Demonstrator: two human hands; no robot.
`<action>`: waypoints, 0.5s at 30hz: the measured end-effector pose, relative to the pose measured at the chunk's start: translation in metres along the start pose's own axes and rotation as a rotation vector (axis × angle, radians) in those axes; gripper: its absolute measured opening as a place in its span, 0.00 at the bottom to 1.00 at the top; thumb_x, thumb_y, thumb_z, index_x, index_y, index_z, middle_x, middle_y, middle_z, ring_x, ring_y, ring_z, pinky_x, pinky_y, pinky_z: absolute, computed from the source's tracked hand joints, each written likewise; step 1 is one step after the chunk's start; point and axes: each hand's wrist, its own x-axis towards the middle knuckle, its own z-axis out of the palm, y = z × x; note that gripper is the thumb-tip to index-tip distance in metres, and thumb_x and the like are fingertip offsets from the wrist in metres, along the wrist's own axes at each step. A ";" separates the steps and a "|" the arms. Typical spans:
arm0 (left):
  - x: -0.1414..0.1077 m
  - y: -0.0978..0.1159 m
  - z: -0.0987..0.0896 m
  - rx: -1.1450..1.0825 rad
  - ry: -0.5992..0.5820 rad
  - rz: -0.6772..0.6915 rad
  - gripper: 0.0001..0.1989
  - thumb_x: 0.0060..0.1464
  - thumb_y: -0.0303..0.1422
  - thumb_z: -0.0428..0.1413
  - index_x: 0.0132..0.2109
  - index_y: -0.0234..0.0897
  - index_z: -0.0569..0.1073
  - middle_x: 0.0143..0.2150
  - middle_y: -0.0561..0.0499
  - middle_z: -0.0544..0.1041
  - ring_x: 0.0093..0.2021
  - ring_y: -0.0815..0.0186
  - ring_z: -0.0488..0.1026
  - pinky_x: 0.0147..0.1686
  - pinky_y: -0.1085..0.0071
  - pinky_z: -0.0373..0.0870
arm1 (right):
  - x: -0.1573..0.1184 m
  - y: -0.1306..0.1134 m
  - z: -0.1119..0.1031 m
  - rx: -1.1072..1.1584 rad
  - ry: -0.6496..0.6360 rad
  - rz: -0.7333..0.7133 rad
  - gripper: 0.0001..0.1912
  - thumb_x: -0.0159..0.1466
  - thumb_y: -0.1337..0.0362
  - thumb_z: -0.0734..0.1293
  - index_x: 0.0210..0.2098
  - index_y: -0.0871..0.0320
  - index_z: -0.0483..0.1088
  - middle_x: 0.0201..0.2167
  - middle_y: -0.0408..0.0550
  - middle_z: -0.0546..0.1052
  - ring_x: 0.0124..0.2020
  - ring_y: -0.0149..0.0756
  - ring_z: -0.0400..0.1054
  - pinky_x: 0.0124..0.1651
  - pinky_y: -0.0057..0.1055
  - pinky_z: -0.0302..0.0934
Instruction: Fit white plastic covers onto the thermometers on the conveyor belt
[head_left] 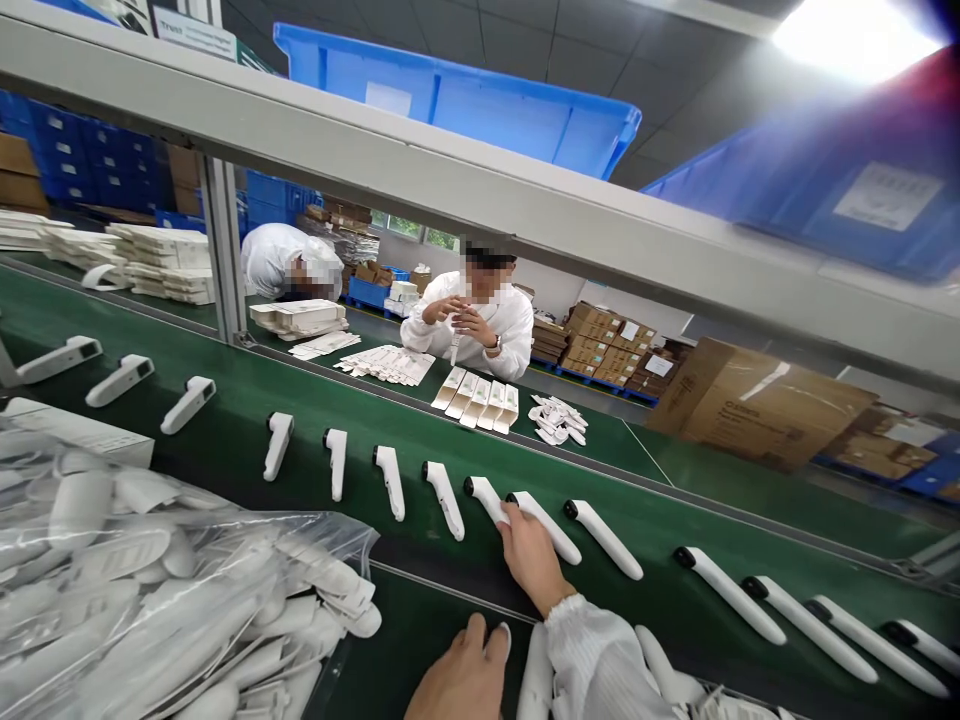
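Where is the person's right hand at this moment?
In the head view, the right hand is low and centre on the green conveyor belt, fingertips touching a white device in the row, between two neighbouring devices.

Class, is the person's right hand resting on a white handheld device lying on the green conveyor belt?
Yes: the right hand touches a white handheld device on the green conveyor belt.

Thirteen white thermometers [445,499] on green belt [225,440]; two blue bins [465,100] overhead; two co-workers [472,320] opposite.
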 end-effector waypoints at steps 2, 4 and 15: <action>0.003 -0.012 0.003 -0.155 0.072 -0.049 0.34 0.50 0.23 0.51 0.65 0.33 0.63 0.61 0.33 0.66 0.54 0.49 0.71 0.50 0.60 0.70 | -0.011 0.001 -0.015 0.068 0.041 -0.091 0.18 0.70 0.72 0.60 0.58 0.62 0.68 0.54 0.59 0.71 0.57 0.49 0.64 0.59 0.41 0.58; 0.011 -0.024 0.007 -0.319 0.201 -0.071 0.31 0.49 0.25 0.51 0.62 0.32 0.65 0.56 0.36 0.69 0.52 0.53 0.71 0.51 0.62 0.69 | -0.026 -0.003 -0.034 0.219 -0.007 -0.277 0.20 0.70 0.70 0.61 0.60 0.57 0.67 0.60 0.55 0.66 0.62 0.47 0.58 0.64 0.41 0.53; -0.004 -0.031 -0.011 -0.521 0.287 -0.091 0.31 0.55 0.39 0.52 0.65 0.40 0.59 0.51 0.45 0.70 0.41 0.62 0.71 0.45 0.66 0.68 | -0.031 -0.027 -0.029 0.777 -0.150 -0.176 0.11 0.69 0.61 0.64 0.35 0.57 0.76 0.28 0.42 0.72 0.31 0.35 0.66 0.34 0.27 0.58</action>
